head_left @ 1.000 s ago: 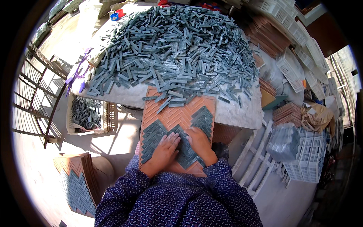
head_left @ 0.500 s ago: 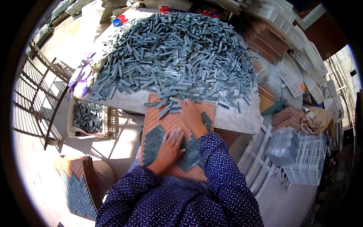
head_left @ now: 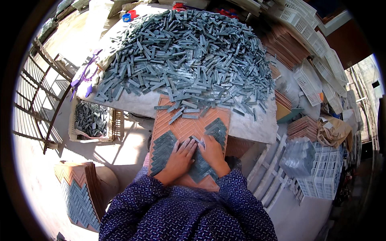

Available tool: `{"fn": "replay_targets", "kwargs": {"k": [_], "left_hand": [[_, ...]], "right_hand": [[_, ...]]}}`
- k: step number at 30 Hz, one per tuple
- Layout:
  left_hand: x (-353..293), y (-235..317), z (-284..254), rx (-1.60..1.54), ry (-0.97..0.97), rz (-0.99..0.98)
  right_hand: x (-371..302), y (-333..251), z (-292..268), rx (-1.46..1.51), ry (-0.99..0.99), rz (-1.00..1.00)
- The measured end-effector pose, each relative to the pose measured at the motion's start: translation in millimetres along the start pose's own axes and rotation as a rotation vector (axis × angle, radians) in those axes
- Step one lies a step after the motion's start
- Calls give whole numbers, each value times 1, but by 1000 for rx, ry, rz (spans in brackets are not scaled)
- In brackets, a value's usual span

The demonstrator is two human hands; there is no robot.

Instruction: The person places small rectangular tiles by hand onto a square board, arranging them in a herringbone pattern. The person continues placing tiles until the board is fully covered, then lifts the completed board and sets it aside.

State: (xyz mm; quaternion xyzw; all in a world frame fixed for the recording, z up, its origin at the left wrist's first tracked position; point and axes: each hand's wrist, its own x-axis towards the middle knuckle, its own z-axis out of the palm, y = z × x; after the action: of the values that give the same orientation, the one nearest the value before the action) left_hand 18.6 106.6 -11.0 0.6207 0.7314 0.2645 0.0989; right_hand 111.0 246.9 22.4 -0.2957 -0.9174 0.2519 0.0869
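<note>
An orange herringbone mould board [head_left: 164, 120] leans from the table edge toward my body. Grey-green stone strips [head_left: 161, 154] fill part of its slots in a zigzag pattern. My left hand [head_left: 177, 160] lies on the laid strips with its fingers stretched out. Close beside its fingertips, my right hand [head_left: 213, 154] is closed on a small stone strip [head_left: 197, 139], pressed to the upper edge of the laid pattern. Several loose strips [head_left: 190, 116] rest across the board's top end, where a large heap of strips [head_left: 189, 56] spreads behind.
The heap covers most of a pale table [head_left: 257, 130]. At left stand a crate of strips [head_left: 72, 128], a stack of filled boards [head_left: 80, 197] and a metal rack [head_left: 52, 128]. White crates [head_left: 319, 176] and a wooden pallet [head_left: 257, 170] are at right.
My right hand has come down from the loose strips at the board's top to beside my left fingertips, bringing a strip. My left hand stays nearly in place.
</note>
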Motion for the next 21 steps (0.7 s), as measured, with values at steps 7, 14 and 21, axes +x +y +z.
{"fn": "replay_targets", "kwargs": {"k": [7, 14, 21], "left_hand": [[-17, -7, -2, -56, 62, -78], [-17, -8, -5, -53, 89, -61], [-19, -9, -5, -75, 97, -62]], "right_hand": [[-2, 3, 6, 109, 48, -41], [3, -6, 7, -12, 38, 30], [8, 3, 3, 49, 90, -60]]}}
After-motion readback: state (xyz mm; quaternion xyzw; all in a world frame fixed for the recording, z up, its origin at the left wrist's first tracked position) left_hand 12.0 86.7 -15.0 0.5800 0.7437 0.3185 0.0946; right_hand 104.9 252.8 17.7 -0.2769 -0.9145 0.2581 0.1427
